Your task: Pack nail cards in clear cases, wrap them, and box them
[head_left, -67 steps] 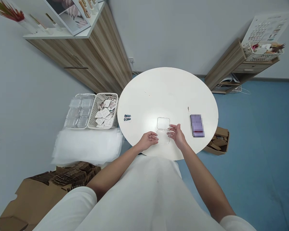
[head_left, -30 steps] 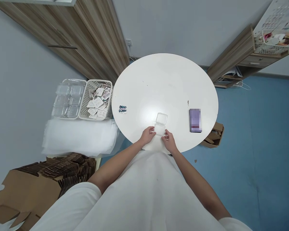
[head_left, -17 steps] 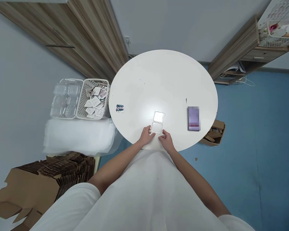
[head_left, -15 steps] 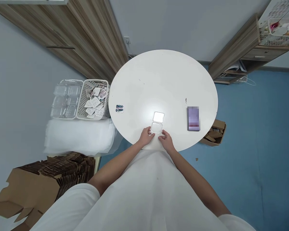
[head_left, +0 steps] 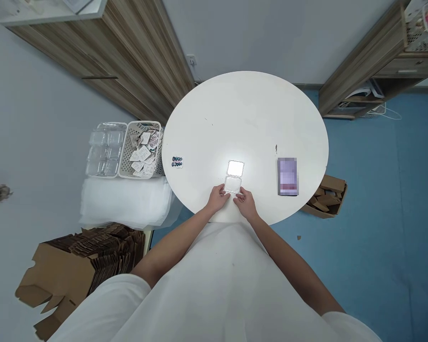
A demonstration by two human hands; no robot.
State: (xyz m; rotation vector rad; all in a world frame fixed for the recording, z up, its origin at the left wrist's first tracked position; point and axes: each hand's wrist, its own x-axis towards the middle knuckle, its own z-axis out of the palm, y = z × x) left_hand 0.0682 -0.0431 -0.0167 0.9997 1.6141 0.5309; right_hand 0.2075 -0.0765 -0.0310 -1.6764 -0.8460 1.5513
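A clear hinged plastic box [head_left: 233, 185] lies unfolded on the white table, its lid tipped back on the far side and shining under the light. My left hand [head_left: 218, 198] has its fingers bent around the near left corner of the box. At the near right corner, my right hand [head_left: 246, 204] grips the edge between thumb and fingers. No contents show inside the box. Farther left on the table is a small card with dark blue-green pieces in rows [head_left: 177, 162]. A purple box [head_left: 287, 176], partly pixelated, sits to the right.
Left of the oval table [head_left: 249, 109] stand a basket of printed cards [head_left: 123, 161] and a bin of clear plastic boxes [head_left: 107, 151]. White sheets [head_left: 124, 202] and stacked flat cardboard [head_left: 64, 270] are nearer. A carton of cardboard pieces [head_left: 326, 197] stands on the floor at right.
The clear box has moved slightly away from me, and my hands have closed in on its near corners. The camera view has shifted a little.
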